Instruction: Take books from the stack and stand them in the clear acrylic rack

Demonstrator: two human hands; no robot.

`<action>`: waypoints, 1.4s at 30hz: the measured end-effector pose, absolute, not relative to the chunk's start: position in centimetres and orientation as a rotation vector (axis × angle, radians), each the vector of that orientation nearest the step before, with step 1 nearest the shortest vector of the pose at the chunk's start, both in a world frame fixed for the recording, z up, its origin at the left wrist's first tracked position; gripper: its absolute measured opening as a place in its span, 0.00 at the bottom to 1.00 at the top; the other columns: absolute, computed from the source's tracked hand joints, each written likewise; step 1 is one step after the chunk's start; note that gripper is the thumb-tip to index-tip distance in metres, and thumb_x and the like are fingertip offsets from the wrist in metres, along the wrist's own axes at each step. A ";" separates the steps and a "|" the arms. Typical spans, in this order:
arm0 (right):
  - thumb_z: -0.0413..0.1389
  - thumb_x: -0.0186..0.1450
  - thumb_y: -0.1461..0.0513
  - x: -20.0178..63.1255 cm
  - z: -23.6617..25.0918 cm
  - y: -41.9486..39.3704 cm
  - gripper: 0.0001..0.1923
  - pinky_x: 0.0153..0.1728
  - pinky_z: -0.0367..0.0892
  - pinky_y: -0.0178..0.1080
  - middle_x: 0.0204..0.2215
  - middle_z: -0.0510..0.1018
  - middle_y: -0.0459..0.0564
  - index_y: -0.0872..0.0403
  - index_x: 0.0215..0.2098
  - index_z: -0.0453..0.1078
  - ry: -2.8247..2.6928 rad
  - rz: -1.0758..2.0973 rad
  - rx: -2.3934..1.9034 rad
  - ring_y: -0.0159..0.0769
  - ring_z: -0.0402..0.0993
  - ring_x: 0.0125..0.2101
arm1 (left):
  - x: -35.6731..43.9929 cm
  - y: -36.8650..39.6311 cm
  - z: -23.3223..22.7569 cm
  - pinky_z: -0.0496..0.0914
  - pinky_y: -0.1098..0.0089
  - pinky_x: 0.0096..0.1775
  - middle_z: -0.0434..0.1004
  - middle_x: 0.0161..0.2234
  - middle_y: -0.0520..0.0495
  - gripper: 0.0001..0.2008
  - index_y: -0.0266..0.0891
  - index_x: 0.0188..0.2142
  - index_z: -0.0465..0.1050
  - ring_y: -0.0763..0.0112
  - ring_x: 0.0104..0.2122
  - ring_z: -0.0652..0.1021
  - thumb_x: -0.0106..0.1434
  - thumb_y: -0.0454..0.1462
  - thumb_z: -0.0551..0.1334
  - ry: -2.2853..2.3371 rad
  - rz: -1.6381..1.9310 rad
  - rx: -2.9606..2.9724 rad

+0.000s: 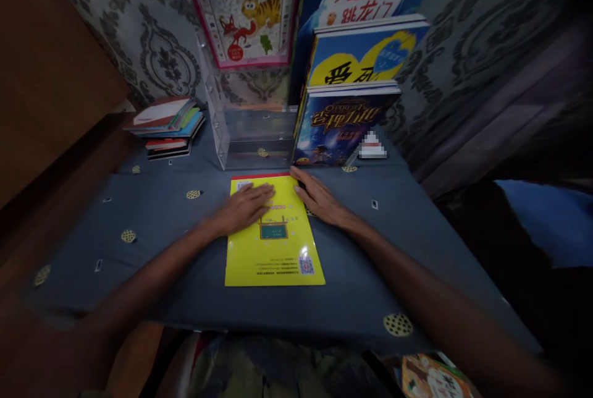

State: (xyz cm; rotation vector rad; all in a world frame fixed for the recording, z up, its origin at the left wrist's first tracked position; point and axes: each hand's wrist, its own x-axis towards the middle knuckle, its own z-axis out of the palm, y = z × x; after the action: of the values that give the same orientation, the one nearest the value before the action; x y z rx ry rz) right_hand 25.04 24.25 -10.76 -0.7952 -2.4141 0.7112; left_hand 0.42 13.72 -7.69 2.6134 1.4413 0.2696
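Flat at the centre of the frame on the blue tablecloth (162, 231): a yellow book (273, 256), back cover up, red strip along its far edge. Left hand (243, 207) open, palm down, fingers spread across the upper left of the cover, pressing rather than gripping. Right hand (319, 199) also open and flat, at the book's upper right corner, fingertips toward the far edge, partly on the cloth; clamped on nothing. Hands apart, one to each side of the cover's top. Just beyond, at upper centre, a clear acrylic stand (250, 132), and right of it upright books (347, 120) leaning against the patterned wall; a stack of thin books (167, 126) at upper left. Judged from this: book being steadied or squared before a lift or slide. Best done with even downward pressure from the left palm to keep the thin cover from skating on the cloth, and right fingertips worked under the corner instead of pinching the edge. Worth minding the upright books close behind, liable to tip if nudged.
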 end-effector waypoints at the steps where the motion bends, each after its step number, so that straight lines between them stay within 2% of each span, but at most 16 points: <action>1: 0.38 0.74 0.47 25.0 -10.8 24.2 0.34 0.64 0.57 0.59 0.65 0.67 0.60 0.54 0.71 0.49 -2.430 0.686 -0.805 0.49 0.63 0.64 | -0.7 14.1 -7.8 0.54 0.54 0.67 0.59 0.68 0.41 0.25 0.39 0.67 0.59 0.64 0.68 0.61 0.76 0.44 0.44 1.521 0.290 2.584; 4: 0.39 0.73 0.49 25.0 -10.8 23.8 0.33 0.65 0.56 0.59 0.66 0.65 0.60 0.57 0.70 0.52 -2.504 0.585 -0.851 0.49 0.62 0.65 | -3.5 14.5 -8.0 0.56 0.54 0.67 0.59 0.68 0.38 0.25 0.35 0.67 0.59 0.62 0.68 0.60 0.76 0.42 0.43 1.664 0.316 2.492; 9: 0.41 0.73 0.55 23.4 -10.7 22.7 0.29 0.66 0.48 0.64 0.66 0.65 0.61 0.57 0.68 0.58 -2.609 0.312 -0.947 0.51 0.55 0.68 | -4.9 14.2 -8.3 0.55 0.56 0.67 0.58 0.69 0.41 0.25 0.37 0.67 0.58 0.65 0.68 0.60 0.74 0.38 0.44 1.657 0.376 2.385; 12: 0.42 0.72 0.55 20.9 -10.3 21.8 0.29 0.66 0.48 0.65 0.67 0.63 0.64 0.60 0.67 0.59 -2.660 0.258 -0.956 0.53 0.54 0.68 | -5.4 14.7 -8.6 0.53 0.57 0.68 0.59 0.68 0.43 0.25 0.38 0.67 0.59 0.67 0.68 0.60 0.73 0.34 0.44 1.604 0.427 2.315; 18: 0.41 0.73 0.55 15.2 -9.8 19.1 0.30 0.68 0.48 0.59 0.68 0.58 0.68 0.66 0.66 0.58 -2.783 0.345 -0.852 0.52 0.50 0.70 | -6.6 15.5 -9.2 0.58 0.61 0.66 0.63 0.67 0.44 0.27 0.40 0.68 0.55 0.68 0.66 0.64 0.71 0.32 0.45 1.448 0.638 2.219; 21: 0.40 0.74 0.54 14.1 -9.9 17.3 0.31 0.68 0.48 0.60 0.69 0.58 0.66 0.64 0.68 0.57 -2.788 0.378 -0.758 0.52 0.49 0.70 | -6.7 15.6 -9.3 0.59 0.62 0.65 0.65 0.66 0.43 0.28 0.38 0.68 0.53 0.68 0.65 0.66 0.70 0.30 0.45 1.401 0.685 2.185; 25: 0.41 0.74 0.52 14.5 -10.0 14.5 0.31 0.68 0.48 0.60 0.69 0.58 0.61 0.59 0.70 0.54 -2.815 0.474 -0.589 0.50 0.47 0.71 | -6.4 15.5 -9.1 0.61 0.61 0.63 0.65 0.65 0.43 0.25 0.38 0.67 0.56 0.63 0.63 0.68 0.71 0.33 0.47 1.455 0.654 2.172; 29: 0.43 0.74 0.54 15.8 -10.0 11.0 0.31 0.68 0.51 0.60 0.69 0.58 0.65 0.62 0.71 0.53 -2.844 0.536 -0.500 0.50 0.48 0.70 | -6.2 15.4 -9.1 0.63 0.61 0.62 0.67 0.64 0.44 0.23 0.39 0.65 0.59 0.62 0.62 0.69 0.72 0.35 0.47 1.499 0.628 2.189; 32: 0.44 0.73 0.58 16.7 -10.1 8.2 0.30 0.67 0.54 0.60 0.69 0.57 0.63 0.60 0.71 0.51 -2.829 0.556 -0.480 0.50 0.48 0.70 | -6.1 15.3 -9.3 0.62 0.62 0.62 0.68 0.64 0.44 0.24 0.40 0.66 0.58 0.62 0.62 0.69 0.72 0.35 0.48 1.512 0.635 2.205; 39: 0.46 0.73 0.61 18.0 -9.3 5.0 0.28 0.68 0.55 0.55 0.69 0.58 0.63 0.62 0.70 0.55 -2.857 0.530 -0.492 0.48 0.50 0.70 | -5.8 15.0 -9.3 0.52 0.57 0.67 0.63 0.67 0.46 0.25 0.42 0.67 0.56 0.63 0.65 0.65 0.72 0.36 0.46 1.549 0.567 2.229; 42: 0.47 0.73 0.60 18.8 -8.8 5.0 0.30 0.68 0.55 0.56 0.69 0.59 0.61 0.59 0.71 0.52 -2.825 0.545 -0.516 0.47 0.50 0.70 | -5.7 14.9 -9.2 0.49 0.56 0.68 0.60 0.68 0.45 0.25 0.40 0.68 0.55 0.64 0.66 0.63 0.72 0.35 0.46 1.588 0.504 2.226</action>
State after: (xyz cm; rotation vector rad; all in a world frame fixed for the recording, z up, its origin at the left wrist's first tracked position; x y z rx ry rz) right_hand 18.80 4.95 -8.82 -0.5157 -2.8251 0.5449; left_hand -5.70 14.90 -9.16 2.2260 1.5883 0.5040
